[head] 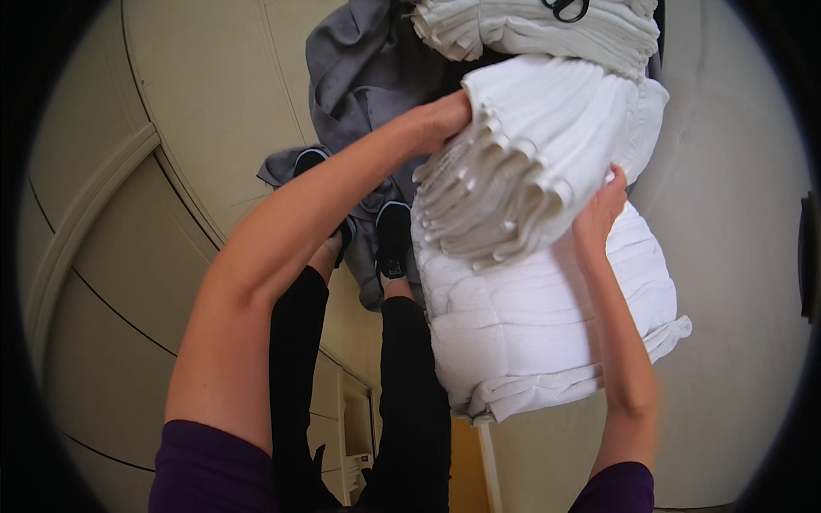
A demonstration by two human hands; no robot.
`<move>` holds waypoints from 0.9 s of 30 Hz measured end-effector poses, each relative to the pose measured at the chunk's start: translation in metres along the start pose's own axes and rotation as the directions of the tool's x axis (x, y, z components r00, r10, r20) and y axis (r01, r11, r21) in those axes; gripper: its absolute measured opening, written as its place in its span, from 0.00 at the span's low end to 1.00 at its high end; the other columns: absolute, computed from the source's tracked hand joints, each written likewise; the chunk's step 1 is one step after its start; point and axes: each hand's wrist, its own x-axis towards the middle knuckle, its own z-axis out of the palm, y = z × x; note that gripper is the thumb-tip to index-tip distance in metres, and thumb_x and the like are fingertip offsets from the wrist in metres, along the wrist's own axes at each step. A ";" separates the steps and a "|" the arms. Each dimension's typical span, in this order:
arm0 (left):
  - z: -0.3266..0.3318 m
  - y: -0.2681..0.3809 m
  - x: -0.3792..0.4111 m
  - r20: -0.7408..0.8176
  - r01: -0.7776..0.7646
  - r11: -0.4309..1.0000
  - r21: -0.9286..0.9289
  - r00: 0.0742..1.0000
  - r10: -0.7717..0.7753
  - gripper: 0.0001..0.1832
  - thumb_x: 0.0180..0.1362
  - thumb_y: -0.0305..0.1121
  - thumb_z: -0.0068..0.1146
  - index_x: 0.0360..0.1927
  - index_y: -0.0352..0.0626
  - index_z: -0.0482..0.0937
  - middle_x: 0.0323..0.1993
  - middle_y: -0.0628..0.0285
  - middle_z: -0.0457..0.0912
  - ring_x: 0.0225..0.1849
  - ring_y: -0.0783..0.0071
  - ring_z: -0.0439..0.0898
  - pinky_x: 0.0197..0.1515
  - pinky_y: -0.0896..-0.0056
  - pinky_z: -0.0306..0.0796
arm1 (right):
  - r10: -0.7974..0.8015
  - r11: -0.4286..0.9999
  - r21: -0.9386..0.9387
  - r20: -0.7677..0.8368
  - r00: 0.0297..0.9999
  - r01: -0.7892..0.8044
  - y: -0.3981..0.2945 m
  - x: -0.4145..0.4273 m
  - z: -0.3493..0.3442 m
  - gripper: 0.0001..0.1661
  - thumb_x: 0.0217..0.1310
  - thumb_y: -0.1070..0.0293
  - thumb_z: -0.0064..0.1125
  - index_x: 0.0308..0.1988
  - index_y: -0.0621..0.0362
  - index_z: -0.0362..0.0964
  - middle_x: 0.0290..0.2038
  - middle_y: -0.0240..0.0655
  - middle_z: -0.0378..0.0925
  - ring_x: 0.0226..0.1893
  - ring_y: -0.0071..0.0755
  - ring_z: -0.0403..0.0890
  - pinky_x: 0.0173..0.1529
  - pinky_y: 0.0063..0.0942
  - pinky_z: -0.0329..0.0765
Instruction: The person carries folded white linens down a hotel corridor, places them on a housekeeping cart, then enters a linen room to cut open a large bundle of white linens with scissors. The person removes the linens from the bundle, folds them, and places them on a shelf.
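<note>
Between my two hands is a bundle of folded white cloths (551,109), tilted so that its rounded folds face down and towards me. My left hand (447,122) grips its left edge, with the fingertips hidden behind the cloth. On the lower right side, my right hand (601,208) holds the bundle with the thumb up along it. Directly below lies a larger stack of white towelling (545,327), partly covered by the held bundle. Another bundle of white cloths (564,42) rests beyond, at the top of the view, and the black handle of a pair of scissors (567,9) lies on it.
Grey fabric (359,83) is heaped on the floor to the left, touching my black shoes (392,240). Pale panelled cupboard doors (122,276) stand at the left. A plain pale wall (725,256) rises along the right. Small shelves (357,417) show behind my legs.
</note>
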 end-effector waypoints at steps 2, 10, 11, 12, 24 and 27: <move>0.023 0.013 -0.009 -0.050 -0.092 0.979 0.180 0.994 0.102 0.28 0.69 0.50 0.37 0.60 0.39 0.75 0.56 0.55 0.79 0.53 0.67 0.78 0.59 0.62 0.70 | -0.493 0.845 -0.267 -0.049 0.869 0.464 -0.009 0.003 -0.020 0.35 0.69 0.48 0.48 0.64 0.62 0.57 0.62 0.48 0.64 0.57 0.41 0.70 0.61 0.33 0.67; 0.047 0.000 -0.089 -0.165 -0.210 0.770 0.602 0.911 0.377 0.29 0.69 0.53 0.30 0.57 0.42 0.75 0.49 0.54 0.81 0.47 0.62 0.79 0.52 0.59 0.71 | -0.355 0.904 -0.085 0.397 0.846 0.419 -0.117 -0.064 -0.127 0.28 0.68 0.55 0.47 0.58 0.65 0.64 0.54 0.46 0.71 0.52 0.39 0.72 0.57 0.31 0.68; 0.030 -0.006 -0.089 -0.232 -0.183 0.765 0.617 0.887 0.399 0.30 0.70 0.53 0.27 0.55 0.43 0.76 0.47 0.54 0.81 0.46 0.62 0.80 0.51 0.60 0.72 | -0.322 0.934 0.000 0.433 0.842 0.357 -0.130 -0.076 -0.128 0.27 0.68 0.56 0.47 0.57 0.65 0.65 0.53 0.46 0.72 0.52 0.39 0.73 0.57 0.31 0.68; 0.029 -0.014 -0.095 -0.298 -0.139 0.775 0.617 0.869 0.394 0.32 0.70 0.54 0.25 0.53 0.44 0.78 0.45 0.54 0.82 0.44 0.62 0.80 0.51 0.60 0.72 | -0.277 0.959 0.079 0.448 0.850 0.271 -0.134 -0.086 -0.127 0.26 0.68 0.57 0.47 0.56 0.65 0.65 0.52 0.46 0.73 0.51 0.39 0.73 0.56 0.31 0.68; -0.074 -0.120 -0.162 -0.689 0.205 0.884 0.420 0.707 0.163 0.35 0.71 0.56 0.20 0.50 0.44 0.80 0.44 0.53 0.83 0.44 0.60 0.80 0.52 0.58 0.71 | -0.181 0.901 0.413 0.083 0.980 0.131 -0.154 -0.125 -0.049 0.15 0.60 0.67 0.55 0.43 0.67 0.70 0.32 0.38 0.77 0.30 0.27 0.74 0.40 0.26 0.72; -0.042 -0.095 -0.204 -0.674 0.120 0.916 0.384 0.714 0.189 0.36 0.71 0.56 0.19 0.50 0.44 0.80 0.44 0.52 0.83 0.44 0.60 0.80 0.53 0.57 0.70 | -0.350 0.871 0.409 0.131 0.928 0.270 -0.195 -0.179 -0.095 0.16 0.57 0.68 0.59 0.43 0.67 0.69 0.31 0.38 0.76 0.28 0.28 0.74 0.36 0.26 0.73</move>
